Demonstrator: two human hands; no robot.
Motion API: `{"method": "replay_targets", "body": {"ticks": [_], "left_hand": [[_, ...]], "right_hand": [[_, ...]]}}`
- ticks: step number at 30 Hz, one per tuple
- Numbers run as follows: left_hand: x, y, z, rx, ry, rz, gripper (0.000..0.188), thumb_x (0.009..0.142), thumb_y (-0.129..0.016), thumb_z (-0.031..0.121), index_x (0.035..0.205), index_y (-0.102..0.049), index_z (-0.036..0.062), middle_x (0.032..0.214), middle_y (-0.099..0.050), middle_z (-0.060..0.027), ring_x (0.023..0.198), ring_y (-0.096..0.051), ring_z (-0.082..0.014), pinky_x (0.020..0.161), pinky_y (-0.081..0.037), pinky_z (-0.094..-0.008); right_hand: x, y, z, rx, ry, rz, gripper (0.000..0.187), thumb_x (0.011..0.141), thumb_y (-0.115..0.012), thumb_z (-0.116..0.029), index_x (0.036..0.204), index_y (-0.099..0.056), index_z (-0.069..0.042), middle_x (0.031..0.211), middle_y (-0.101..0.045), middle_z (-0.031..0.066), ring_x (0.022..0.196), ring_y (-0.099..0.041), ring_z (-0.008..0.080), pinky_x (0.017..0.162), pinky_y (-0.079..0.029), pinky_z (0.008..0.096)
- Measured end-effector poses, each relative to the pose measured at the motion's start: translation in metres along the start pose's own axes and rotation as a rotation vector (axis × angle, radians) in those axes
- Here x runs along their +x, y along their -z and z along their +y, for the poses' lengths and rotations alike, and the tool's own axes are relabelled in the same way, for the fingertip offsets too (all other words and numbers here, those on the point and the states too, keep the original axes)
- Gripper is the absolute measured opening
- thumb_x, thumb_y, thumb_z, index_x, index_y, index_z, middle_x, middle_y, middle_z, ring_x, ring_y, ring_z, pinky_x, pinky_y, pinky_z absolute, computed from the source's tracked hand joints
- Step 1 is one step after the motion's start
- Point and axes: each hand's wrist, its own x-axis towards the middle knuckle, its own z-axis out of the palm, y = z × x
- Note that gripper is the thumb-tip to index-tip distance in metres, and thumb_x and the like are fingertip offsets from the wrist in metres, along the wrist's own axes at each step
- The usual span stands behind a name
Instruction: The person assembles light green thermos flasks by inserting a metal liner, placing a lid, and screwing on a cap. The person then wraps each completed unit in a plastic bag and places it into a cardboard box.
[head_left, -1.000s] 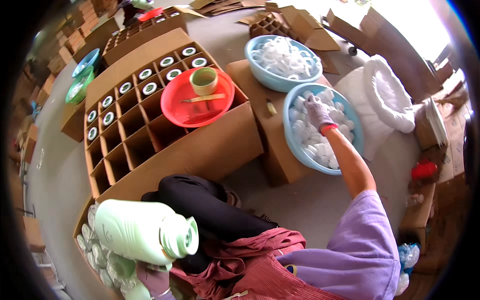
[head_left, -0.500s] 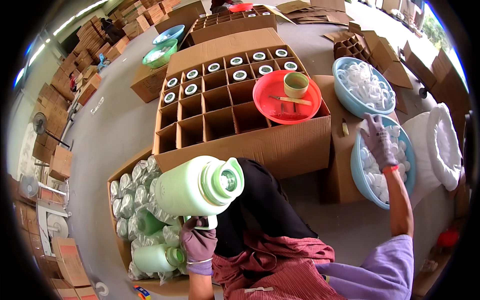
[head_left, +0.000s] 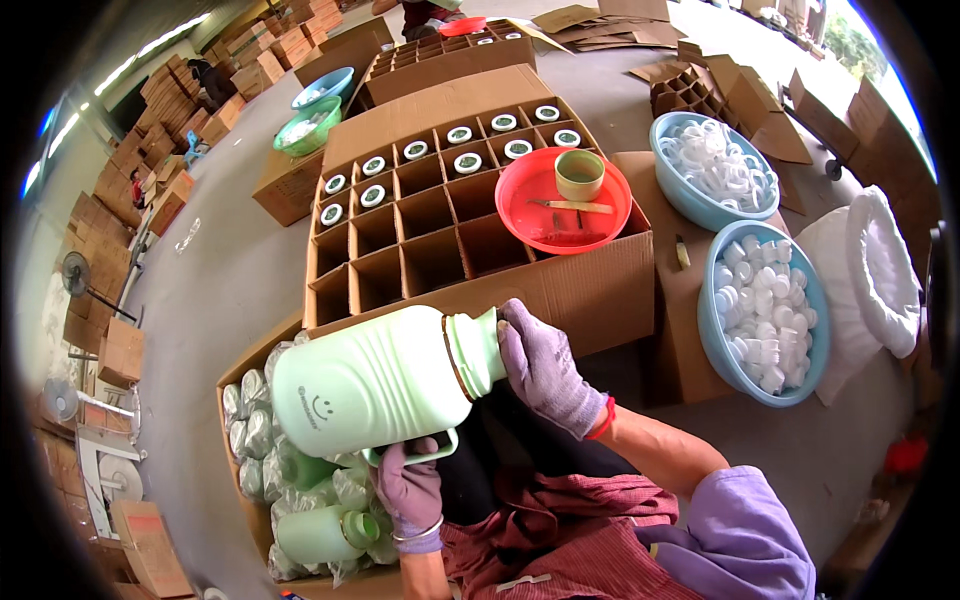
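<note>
My left hand (head_left: 410,488), in a grey-purple glove, is closed round the handle of a pale green vacuum jug (head_left: 370,380) with a smiling face on its side. The jug lies tilted sideways, its mouth toward the right. My right hand (head_left: 545,370), gloved too, is at that mouth with fingers bent and pressed together; whatever they hold is hidden behind them. Below the jug, a carton (head_left: 235,400) holds several plastic-wrapped pieces and a second green jug (head_left: 325,534). To the right stands a blue basin (head_left: 707,325) of white plastic stoppers (head_left: 765,310).
A divided carton (head_left: 480,300) ahead has several white-topped items in its far cells. On its right corner rests a red tray (head_left: 520,215) with a green cup (head_left: 579,175) and a knife (head_left: 580,207). Another blue basin (head_left: 665,170) holds white handle-like parts, beside a white sack (head_left: 830,260).
My right hand has come from the stopper basin to the jug's mouth. The jug has turned, so its mouth points right and its printed side shows.
</note>
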Motion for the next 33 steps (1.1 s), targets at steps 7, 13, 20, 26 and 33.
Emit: {"method": "replay_targets", "body": {"ticks": [7,13,20,26,33], "left_hand": [[0.031,0.004,0.001,-0.117,-0.054,0.04,0.024,0.095,-0.051,0.018,0.108,-0.064,0.0024,0.091,-0.068,-0.0062,0.085,-0.065,-0.0158,0.08,-0.054,-0.0322],[0.048,0.013,-0.001,-0.298,-0.024,-0.023,0.013,0.092,-0.055,0.011,0.1,-0.062,0.0029,0.086,-0.065,-0.0054,0.093,-0.066,-0.0207,0.091,-0.054,-0.0381],[0.053,0.01,0.002,-0.435,0.001,-0.014,0.01,0.093,-0.057,0.01,0.097,-0.063,0.003,0.088,-0.068,-0.0056,0.091,-0.067,-0.0191,0.091,-0.055,-0.035],[0.035,0.015,0.015,-0.191,0.04,0.066,0.017,0.093,-0.056,0.014,0.103,-0.065,0.0032,0.091,-0.069,-0.0067,0.081,-0.066,-0.0168,0.078,-0.055,-0.0299],[0.009,0.0,0.002,0.008,0.062,0.195,0.022,0.095,-0.054,0.018,0.104,-0.066,0.0025,0.079,-0.069,-0.0081,0.068,-0.066,-0.0162,0.059,-0.051,-0.028]], "right_hand": [[0.057,0.033,0.041,-0.04,0.337,-0.275,0.02,0.094,-0.062,-0.019,0.104,-0.063,-0.002,0.099,-0.061,0.0186,0.095,-0.06,0.0365,0.084,-0.051,0.0436],[0.148,0.112,0.161,-0.93,-0.136,0.186,0.044,0.08,-0.075,-0.025,0.12,-0.062,-0.011,0.122,-0.052,0.0264,0.101,-0.062,0.0418,0.087,-0.054,0.0482],[0.158,0.093,0.119,-0.711,0.392,-0.076,0.031,0.082,-0.074,-0.025,0.098,-0.064,-0.001,0.131,-0.046,0.0249,0.102,-0.06,0.0421,0.09,-0.052,0.0473],[0.066,0.063,0.009,-0.611,0.609,-0.623,0.062,0.066,-0.083,-0.024,0.118,-0.057,-0.002,0.136,-0.044,0.0201,0.116,-0.053,0.0349,0.099,-0.048,0.0429],[-0.011,-0.004,0.062,0.628,-0.111,-0.324,0.1,0.08,-0.073,-0.054,0.151,-0.026,-0.002,0.147,-0.034,0.0188,0.139,-0.034,0.0312,0.115,-0.029,0.0421]]}}
